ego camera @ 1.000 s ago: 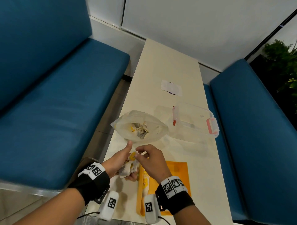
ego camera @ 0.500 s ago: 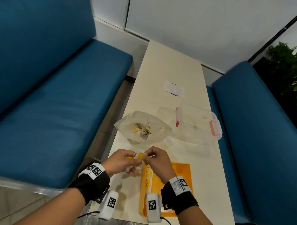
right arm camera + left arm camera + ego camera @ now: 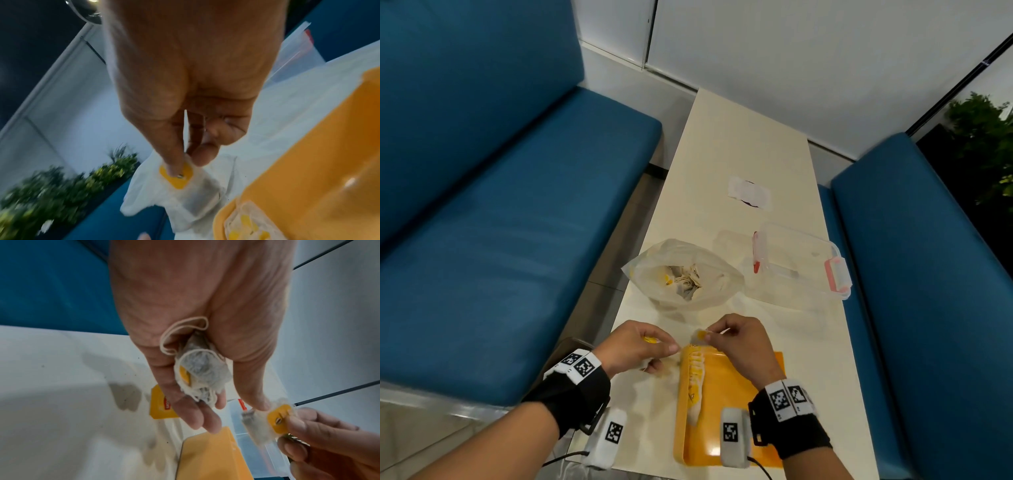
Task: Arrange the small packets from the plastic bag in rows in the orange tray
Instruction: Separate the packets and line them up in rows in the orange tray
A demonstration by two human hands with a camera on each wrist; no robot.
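Hands have split: right hand (image 3: 736, 337) now pinches one tea bag (image 3: 265, 423) by its yellow tag above the orange tray's (image 3: 726, 394) far-left corner, left hand (image 3: 637, 346) still clenches the spare bunch (image 3: 200, 369) left of it, so next lands in the left-edge row (image 3: 695, 383).

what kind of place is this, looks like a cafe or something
Probably a cafe or canteen booth: a long narrow cream table runs between two blue padded benches facing each other, with a plain white wall at the far end and a green plant beside the right bench.
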